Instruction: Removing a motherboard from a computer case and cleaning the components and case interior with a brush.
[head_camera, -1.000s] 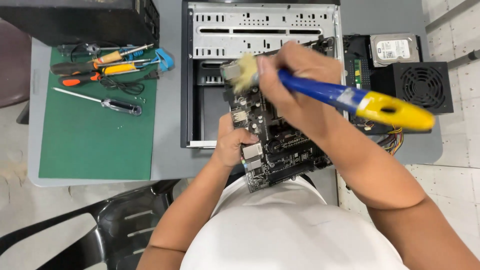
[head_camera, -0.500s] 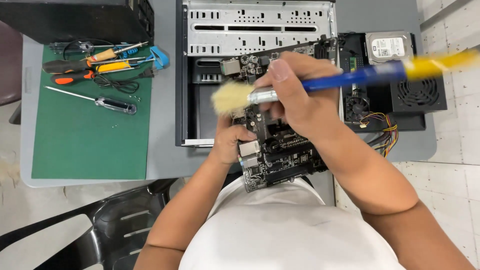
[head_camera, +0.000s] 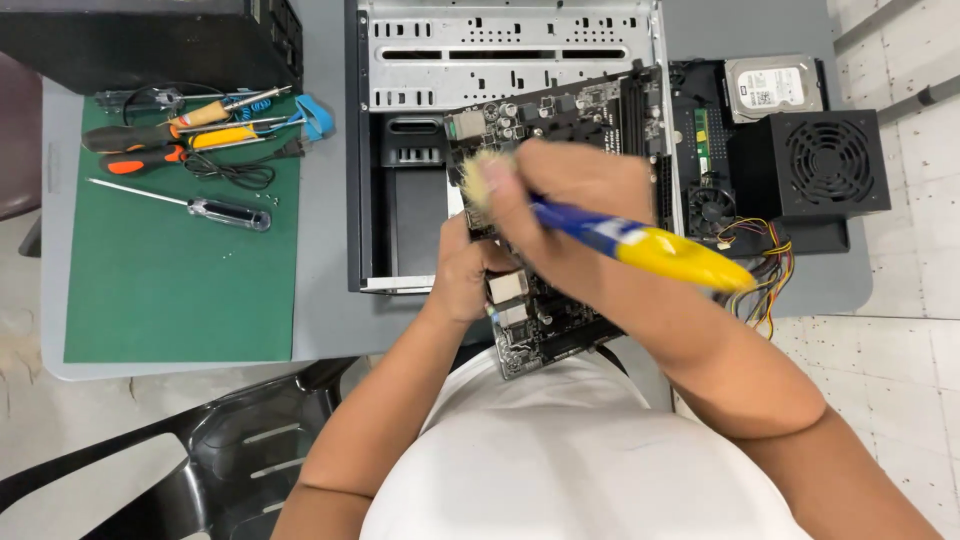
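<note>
Right now the person's left hand (head_camera: 468, 275) grips the left edge of a dark rectangular computer circuit board (head_camera: 560, 200), fingers curled round the edge and thumb on top – closed on it. The board is held tilted above the near edge of the grey table (head_camera: 320, 310), partly over an open grey metal computer case (head_camera: 500, 60) and partly over the person's white shirt; its long axis runs from the lower left, near the body, up and away toward the upper right, with the silver connector blocks (head_camera: 508, 290) at its near left side.

The right hand (head_camera: 575, 200) is wrapped round a paintbrush with a blue and yellow handle (head_camera: 650, 245), fingers closed tight about the blue part near the ferrule. The brush lies almost level across the view: its pale, blurred bristles (head_camera: 482, 180) point left and touch the board's upper left area, while the yellow end of the handle points right and slightly down, toward a bundle of coloured wires (head_camera: 760, 285).

To the right of the case sit a black box-shaped power supply with a round fan grille (head_camera: 825, 165) and, just behind it, a silver hard drive (head_camera: 775, 85). To the left, a green cutting mat (head_camera: 180, 290) carries several screwdrivers with orange and yellow handles (head_camera: 170, 135) and one long black-handled screwdriver (head_camera: 195, 203) – all well apart from the hands. A black plastic chair (head_camera: 210, 460) stands below the table edge
</note>
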